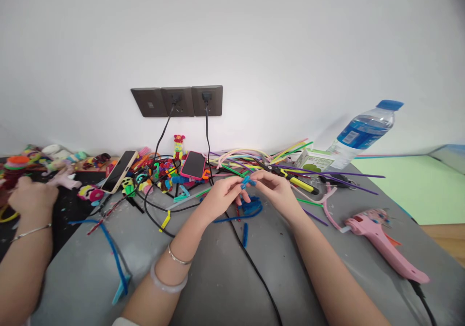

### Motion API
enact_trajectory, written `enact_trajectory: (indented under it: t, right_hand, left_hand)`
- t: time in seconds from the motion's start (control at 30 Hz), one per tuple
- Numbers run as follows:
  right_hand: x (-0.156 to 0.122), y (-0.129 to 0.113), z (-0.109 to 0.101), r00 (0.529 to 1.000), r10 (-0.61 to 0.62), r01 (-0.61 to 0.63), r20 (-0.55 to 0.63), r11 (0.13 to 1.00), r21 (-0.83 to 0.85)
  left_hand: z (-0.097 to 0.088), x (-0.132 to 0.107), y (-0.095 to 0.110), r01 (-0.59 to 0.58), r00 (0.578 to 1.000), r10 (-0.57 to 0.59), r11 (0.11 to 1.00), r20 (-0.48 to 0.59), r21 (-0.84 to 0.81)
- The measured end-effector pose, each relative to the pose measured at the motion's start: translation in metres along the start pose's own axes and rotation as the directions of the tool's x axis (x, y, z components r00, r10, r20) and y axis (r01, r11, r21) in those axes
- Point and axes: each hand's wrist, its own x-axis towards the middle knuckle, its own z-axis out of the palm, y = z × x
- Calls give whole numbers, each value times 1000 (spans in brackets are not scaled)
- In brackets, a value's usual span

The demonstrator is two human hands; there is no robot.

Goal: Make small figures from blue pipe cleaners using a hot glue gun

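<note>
My left hand [227,195] and my right hand [272,193] meet above the grey table, fingertips pinched together. Between them is a small bent piece of blue pipe cleaner [246,180], gripped from both sides; the fingers partly cover it. Just below the hands lies a coiled blue pipe cleaner [256,208]. A short cut blue piece [245,235] rests nearer to me. Off to the left, a longer blue pipe cleaner [113,248] bends down to a light-blue clip-like piece [121,289].
A pink glue gun [388,248] lies at right, its cord trailing forward. Yellow-handled pliers [300,181], loose pipe cleaners, a tilted water bottle [363,134] and phones [193,164] line the wall. A black cable [250,258] crosses the table. Another person's hand [32,200] is at far left.
</note>
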Motion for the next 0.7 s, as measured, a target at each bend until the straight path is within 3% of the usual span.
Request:
enact_trajectory:
  t: [0.2,0.4,0.7]
  right_hand:
    - [-1,2,1,998,53,-54,17,997,51]
    - [-1,5,1,997,67,-67,24,998,7]
    - [-2,6,1,990,143,-144,17,989,18]
  left_hand:
    - [1,-2,5,-12,999,20,972,-31,234]
    - [1,-4,8,18,999,-4,943,-43,333]
    - [4,-3,7,5,995,51,840,-88,542]
